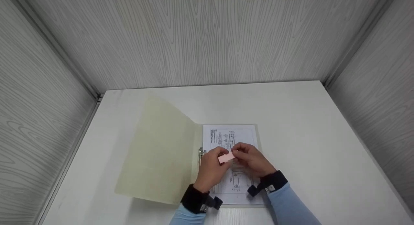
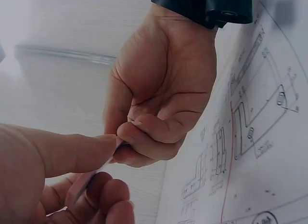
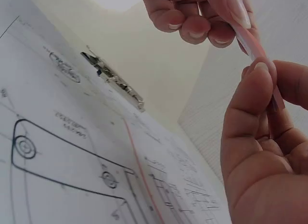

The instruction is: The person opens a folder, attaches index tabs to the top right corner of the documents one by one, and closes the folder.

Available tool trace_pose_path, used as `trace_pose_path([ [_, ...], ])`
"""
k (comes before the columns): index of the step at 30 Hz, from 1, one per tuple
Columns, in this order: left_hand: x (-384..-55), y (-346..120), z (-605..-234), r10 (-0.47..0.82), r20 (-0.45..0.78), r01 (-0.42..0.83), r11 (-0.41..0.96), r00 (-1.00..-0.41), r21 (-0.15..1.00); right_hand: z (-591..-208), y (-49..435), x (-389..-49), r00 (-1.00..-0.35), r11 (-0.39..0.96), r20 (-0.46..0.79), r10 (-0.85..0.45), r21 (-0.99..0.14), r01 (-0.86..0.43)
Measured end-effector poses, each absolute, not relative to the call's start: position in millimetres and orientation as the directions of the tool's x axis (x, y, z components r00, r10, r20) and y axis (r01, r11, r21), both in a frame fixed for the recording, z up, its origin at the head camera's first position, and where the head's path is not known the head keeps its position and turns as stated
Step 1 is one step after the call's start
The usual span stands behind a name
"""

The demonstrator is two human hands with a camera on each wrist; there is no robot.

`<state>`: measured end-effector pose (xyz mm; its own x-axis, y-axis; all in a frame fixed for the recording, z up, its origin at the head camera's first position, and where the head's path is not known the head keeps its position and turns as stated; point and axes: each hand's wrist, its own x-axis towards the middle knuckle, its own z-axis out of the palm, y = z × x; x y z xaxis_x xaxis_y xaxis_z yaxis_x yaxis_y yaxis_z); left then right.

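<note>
Both hands meet over an opened folder and hold one small pink strip that looks like a sticky-note pad (image 1: 225,157). My left hand (image 1: 212,168) pinches one end between thumb and fingers. The other end is pinched by my right hand (image 1: 254,158). In the right wrist view the pink pad (image 3: 255,48) is seen nearly edge-on, spanning both hands. Below the hands lie white sheets (image 1: 223,192) printed with technical drawings. The fingers hide part of the pad and the middle of the top sheet.
A pale yellow folder cover (image 1: 158,154) stands raised at a slant to the left of the papers. Along the spine sits a metal clip (image 3: 115,79). The white table (image 1: 310,137) extends around the folder, with wood-grain panels (image 1: 207,40) behind and at both sides.
</note>
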<state>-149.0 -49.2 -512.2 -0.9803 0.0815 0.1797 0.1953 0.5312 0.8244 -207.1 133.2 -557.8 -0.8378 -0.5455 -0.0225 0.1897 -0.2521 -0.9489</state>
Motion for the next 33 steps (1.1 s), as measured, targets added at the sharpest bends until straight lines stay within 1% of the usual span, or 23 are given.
trace_pose_path([
  [3, -155.4, -46.6, -507.7, 0.090, 0.195, 0.214, 0.491, -0.977, 0.845, -547.8, 137.5, -207.5, -0.849, -0.245, 0.001, -0.529, -0.958, 0.151],
  [6, -158.0, -49.8, -504.5, 0.114, 0.180, 0.212, 0.440, -0.977, 0.873, -538.9, 137.6, -205.4, -0.858, -0.210, 0.011, -0.513, -0.971, 0.113],
  [11, -159.6, -56.5, -500.6, 0.166, 0.189, 0.241, 0.404, -0.968, 0.882, -524.0, 135.4, -201.0, -0.877, -0.071, 0.052, -0.477, -0.997, -0.020],
  [15, -160.3, -60.2, -499.2, 0.186, 0.219, 0.277, 0.395, -0.958, 0.876, -513.7, 132.4, -198.1, -0.894, 0.064, 0.104, -0.435, -0.987, -0.146],
  [17, -160.8, -61.7, -498.8, 0.183, 0.244, 0.298, 0.393, -0.952, 0.870, -508.8, 131.1, -196.6, -0.899, 0.089, 0.136, -0.417, -0.978, -0.189],
  [21, -160.8, -62.8, -496.4, 0.161, 0.296, 0.337, 0.394, -0.941, 0.855, -500.7, 131.2, -193.1, -0.896, 0.087, 0.161, -0.413, -0.973, -0.214],
  [27, -158.2, -59.4, -490.9, 0.175, 0.368, 0.407, 0.390, -0.913, 0.826, -492.7, 136.3, -190.1, -0.854, 0.082, 0.131, -0.504, -0.977, -0.198],
  [29, -157.7, -58.5, -489.6, 0.183, 0.381, 0.422, 0.380, -0.906, 0.823, -490.5, 138.2, -189.8, -0.844, 0.063, 0.123, -0.522, -0.981, -0.181],
  [33, -158.2, -58.7, -487.8, 0.183, 0.400, 0.440, 0.361, -0.898, 0.822, -486.6, 141.7, -189.4, -0.826, -0.024, 0.144, -0.546, -0.987, -0.156],
])
